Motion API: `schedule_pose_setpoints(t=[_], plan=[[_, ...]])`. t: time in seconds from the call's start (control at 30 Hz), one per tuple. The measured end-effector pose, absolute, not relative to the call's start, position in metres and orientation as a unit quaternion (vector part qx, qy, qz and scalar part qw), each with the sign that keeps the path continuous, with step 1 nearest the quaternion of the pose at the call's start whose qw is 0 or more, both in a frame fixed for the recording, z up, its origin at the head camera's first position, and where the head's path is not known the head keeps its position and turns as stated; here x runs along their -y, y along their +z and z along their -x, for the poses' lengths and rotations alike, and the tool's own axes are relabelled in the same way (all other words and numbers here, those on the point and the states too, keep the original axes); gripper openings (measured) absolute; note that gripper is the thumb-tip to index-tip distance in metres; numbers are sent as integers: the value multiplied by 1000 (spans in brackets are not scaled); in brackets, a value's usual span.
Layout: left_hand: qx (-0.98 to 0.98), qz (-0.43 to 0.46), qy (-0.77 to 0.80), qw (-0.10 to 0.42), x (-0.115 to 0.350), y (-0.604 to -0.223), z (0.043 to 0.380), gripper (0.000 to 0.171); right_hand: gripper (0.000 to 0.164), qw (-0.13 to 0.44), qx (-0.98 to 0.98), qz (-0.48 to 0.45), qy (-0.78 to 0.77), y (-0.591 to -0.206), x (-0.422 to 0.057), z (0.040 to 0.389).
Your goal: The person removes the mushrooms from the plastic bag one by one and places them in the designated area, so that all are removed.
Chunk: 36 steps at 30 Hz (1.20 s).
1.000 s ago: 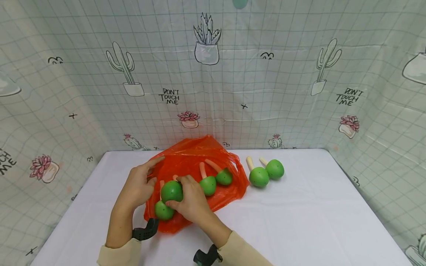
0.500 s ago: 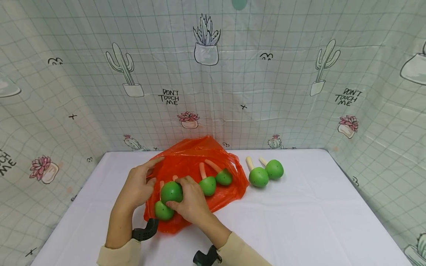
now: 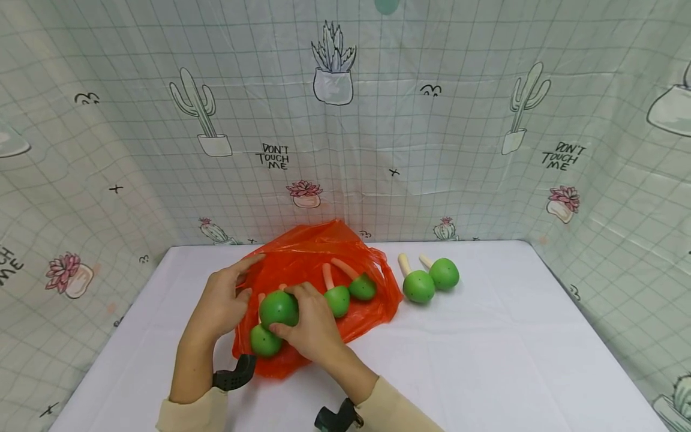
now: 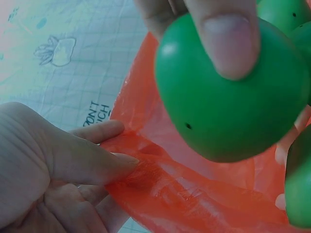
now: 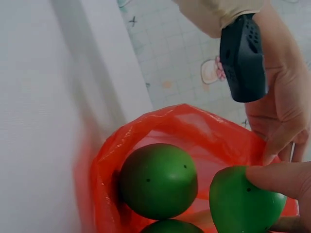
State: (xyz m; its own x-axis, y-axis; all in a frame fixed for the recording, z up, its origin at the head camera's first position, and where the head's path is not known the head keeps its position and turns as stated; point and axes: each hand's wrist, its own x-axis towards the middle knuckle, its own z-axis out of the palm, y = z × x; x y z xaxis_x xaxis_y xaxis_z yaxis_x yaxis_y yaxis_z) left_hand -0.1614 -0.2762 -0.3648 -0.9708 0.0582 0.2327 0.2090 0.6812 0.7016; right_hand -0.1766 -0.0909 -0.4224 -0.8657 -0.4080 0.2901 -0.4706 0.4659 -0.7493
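Note:
A red plastic bag (image 3: 302, 240) lies mouth-open on the left half of the white table. My left hand (image 3: 220, 306) is at its left edge; in the left wrist view the thumb and a finger pinch the film of the bag (image 4: 165, 189). With thumb and fingers, my right hand (image 3: 313, 324) grips the round green head of a maraca (image 3: 278, 307) over the bag, its pale handle mostly hidden. Just below it, another maraca (image 3: 264, 342) rests in the bag. Two more, a maraca (image 3: 338, 301) and a darker-looking maraca (image 3: 363, 287), lie in the bag's right side.
Right of the bag, two maracas lie side by side on the table (image 3: 486, 348), a nearer maraca (image 3: 418, 287) and a farther maraca (image 3: 444, 275). A printed grid cloth (image 3: 367, 138) hangs behind the table and along both sides.

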Motion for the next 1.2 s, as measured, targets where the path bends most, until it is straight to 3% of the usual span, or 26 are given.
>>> schedule_pose_setpoints(t=[0.57, 0.8, 1.2], plan=[[916, 72, -384, 94, 272, -363, 163, 63, 58, 64, 824, -266, 496, -392, 60, 172], [916, 74, -383, 97, 272, -364, 162, 62, 57, 103, 819, -279, 491, -378, 45, 170], [918, 57, -385, 77, 270, -364, 160, 62, 57, 110, 800, -260, 530, -360, 20, 164]])
